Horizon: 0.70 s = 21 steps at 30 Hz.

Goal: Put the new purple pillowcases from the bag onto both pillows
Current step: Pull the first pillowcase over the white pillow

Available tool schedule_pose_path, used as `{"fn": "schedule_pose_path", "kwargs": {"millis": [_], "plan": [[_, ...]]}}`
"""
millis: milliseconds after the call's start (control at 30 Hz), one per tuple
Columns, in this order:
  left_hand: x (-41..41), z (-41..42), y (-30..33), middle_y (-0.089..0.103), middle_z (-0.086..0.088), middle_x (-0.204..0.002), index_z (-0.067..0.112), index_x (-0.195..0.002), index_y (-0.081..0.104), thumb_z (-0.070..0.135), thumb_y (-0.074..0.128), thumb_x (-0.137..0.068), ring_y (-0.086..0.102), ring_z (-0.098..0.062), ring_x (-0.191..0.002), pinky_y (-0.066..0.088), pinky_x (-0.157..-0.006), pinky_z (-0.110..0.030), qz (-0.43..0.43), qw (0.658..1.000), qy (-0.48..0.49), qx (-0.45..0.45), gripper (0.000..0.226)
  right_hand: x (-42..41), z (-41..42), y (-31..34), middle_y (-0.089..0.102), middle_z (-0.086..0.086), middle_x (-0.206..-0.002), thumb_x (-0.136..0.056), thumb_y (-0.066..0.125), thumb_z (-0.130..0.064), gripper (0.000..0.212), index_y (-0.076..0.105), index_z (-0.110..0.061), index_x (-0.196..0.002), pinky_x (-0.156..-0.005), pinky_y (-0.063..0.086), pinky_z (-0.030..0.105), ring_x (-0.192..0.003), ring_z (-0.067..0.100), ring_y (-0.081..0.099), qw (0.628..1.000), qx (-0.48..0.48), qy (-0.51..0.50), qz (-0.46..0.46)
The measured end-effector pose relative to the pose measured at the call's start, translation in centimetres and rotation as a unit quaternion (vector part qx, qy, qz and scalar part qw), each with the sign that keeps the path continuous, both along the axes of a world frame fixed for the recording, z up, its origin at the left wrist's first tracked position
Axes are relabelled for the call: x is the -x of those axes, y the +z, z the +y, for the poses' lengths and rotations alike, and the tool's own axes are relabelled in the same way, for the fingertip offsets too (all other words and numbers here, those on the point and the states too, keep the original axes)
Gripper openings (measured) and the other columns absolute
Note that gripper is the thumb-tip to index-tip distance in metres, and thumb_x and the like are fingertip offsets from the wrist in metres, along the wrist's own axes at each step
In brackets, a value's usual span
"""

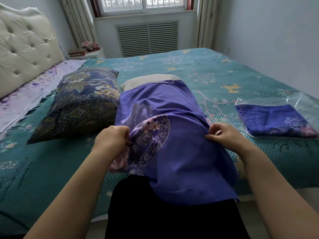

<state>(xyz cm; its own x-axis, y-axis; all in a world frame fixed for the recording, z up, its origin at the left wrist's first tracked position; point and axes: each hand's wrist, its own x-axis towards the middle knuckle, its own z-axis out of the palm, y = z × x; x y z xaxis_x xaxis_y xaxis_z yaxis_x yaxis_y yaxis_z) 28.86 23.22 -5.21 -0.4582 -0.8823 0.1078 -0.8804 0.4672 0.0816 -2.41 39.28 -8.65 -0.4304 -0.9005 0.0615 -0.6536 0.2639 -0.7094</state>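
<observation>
Purple pillowcase [172, 135] half over pillow [148, 81], both hands gripping.

the pillowcase [174, 144] i hold is purple with pink flowers and a white ring; the pillow [148, 81] beyond is cream. left pillow [81, 104]: navy and gold paisley. teal bedspread [198, 69], yellow flecks. far right, folded purple case [271, 119].

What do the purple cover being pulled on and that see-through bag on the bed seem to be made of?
Purple pillowcase: soft woven cloth, probably cotton, matte; it drapes and creases.
Bag: thin clear plastic film, glossy; glare and wrinkles show, with folded cloth visible through it.
</observation>
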Motion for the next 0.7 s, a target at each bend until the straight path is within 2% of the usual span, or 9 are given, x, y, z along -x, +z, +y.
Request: {"fn": "schedule_pose_path", "kwargs": {"millis": [133,200,300,367,400,500,567,633,700], "plan": [[0.4,0.4,0.3,0.065,-0.017,-0.08,0.014,-0.083,0.064,0.02,0.057,-0.085,0.061,-0.038,-0.077,0.039,-0.061,-0.035,0.148,0.981,0.02,0.12,0.009,-0.9,-0.2,0.3,0.06,-0.007,-0.07,-0.081,0.072,-0.027,0.022,0.056,-0.017,-0.069,-0.065,0.042,0.03,-0.066,0.018,0.057,0.988,0.095,-0.117,0.045],[0.7,-1.0,-0.1,0.062,-0.012,-0.071,0.012,-0.078,0.064,0.016,0.054,-0.088,0.058,-0.029,-0.071,0.04,-0.065,-0.033,0.306,0.951,0.05,0.023,0.014,-1.6,-0.6,0.8,0.06,-0.001,-0.068,-0.084,0.068,-0.027,0.021,0.054,-0.018,-0.072,-0.067,0.042,0.032,-0.069,0.023,0.057,0.979,0.145,-0.135,0.037],[2.2,-3.1,-1.4,0.051,-0.009,-0.064,0.011,-0.066,0.053,0.017,0.055,-0.085,0.047,-0.02,-0.067,0.037,-0.065,-0.032,0.511,0.831,0.094,-0.198,0.02,-2.9,-2.2,1.3,0.058,0.002,-0.077,-0.09,0.061,-0.023,0.011,0.056,-0.013,-0.088,-0.069,0.041,0.032,-0.072,0.021,0.053,0.979,0.157,-0.113,0.064],[3.6,-3.7,-2.2,0.052,-0.011,-0.066,0.007,-0.072,0.056,0.011,0.055,-0.08,0.049,-0.018,-0.062,0.042,-0.061,-0.029,0.571,0.767,0.075,-0.283,0.01,-3.2,-3.5,1.3,0.057,0.002,-0.074,-0.092,0.058,-0.021,0.011,0.057,-0.011,-0.094,-0.067,0.037,0.029,-0.072,0.019,0.051,0.985,0.141,-0.084,0.051],[4.2,-3.8,-2.0,0.057,-0.012,-0.066,0.004,-0.074,0.059,0.006,0.053,-0.084,0.052,-0.017,-0.057,0.046,-0.057,-0.026,0.57,0.762,0.051,-0.304,0.012,-2.8,-4.0,1.5,0.055,0.001,-0.07,-0.093,0.057,-0.02,0.01,0.057,-0.011,-0.094,-0.065,0.033,0.026,-0.071,0.019,0.049,0.988,0.135,-0.075,0.028],[4.4,-4.5,0.0,0.063,-0.011,-0.073,0.006,-0.083,0.065,0.024,0.057,-0.093,0.056,-0.019,-0.065,0.049,-0.058,-0.026,0.544,0.771,-0.018,-0.331,0.022,-0.4,-5.1,2.2,0.054,0.005,-0.073,-0.094,0.056,-0.02,0.011,0.056,-0.01,-0.095,-0.062,0.027,0.024,-0.076,0.019,0.049,0.984,0.132,-0.116,-0.032],[3.1,-5.7,1.5,0.064,-0.003,-0.07,0.014,-0.078,0.064,0.05,0.068,-0.077,0.056,-0.015,-0.064,0.048,-0.058,-0.022,0.496,0.786,-0.086,-0.359,0.036,1.3,-5.3,2.2,0.056,0.01,-0.085,-0.093,0.057,-0.023,0.02,0.059,-0.004,-0.098,-0.066,0.029,0.024,-0.081,0.019,0.05,0.983,0.113,-0.135,-0.052],[1.7,-6.5,2.1,0.065,0.002,-0.073,0.016,-0.08,0.061,0.048,0.08,-0.063,0.058,-0.008,-0.066,0.05,-0.061,-0.019,0.376,0.83,-0.133,-0.39,0.041,1.9,-4.9,1.7,0.061,0.011,-0.085,-0.091,0.06,-0.03,0.024,0.062,-0.007,-0.091,-0.071,0.037,0.027,-0.08,0.018,0.053,0.991,0.059,-0.074,-0.094],[0.9,-6.8,1.7,0.059,0.003,-0.068,0.013,-0.075,0.058,0.03,0.083,-0.067,0.054,-0.008,-0.063,0.046,-0.056,-0.021,0.217,0.91,-0.132,-0.327,0.032,1.8,-4.1,1.3,0.066,0.01,-0.085,-0.085,0.066,-0.036,0.023,0.065,-0.012,-0.086,-0.074,0.043,0.031,-0.077,0.017,0.057,0.988,-0.013,-0.004,-0.154]]}}
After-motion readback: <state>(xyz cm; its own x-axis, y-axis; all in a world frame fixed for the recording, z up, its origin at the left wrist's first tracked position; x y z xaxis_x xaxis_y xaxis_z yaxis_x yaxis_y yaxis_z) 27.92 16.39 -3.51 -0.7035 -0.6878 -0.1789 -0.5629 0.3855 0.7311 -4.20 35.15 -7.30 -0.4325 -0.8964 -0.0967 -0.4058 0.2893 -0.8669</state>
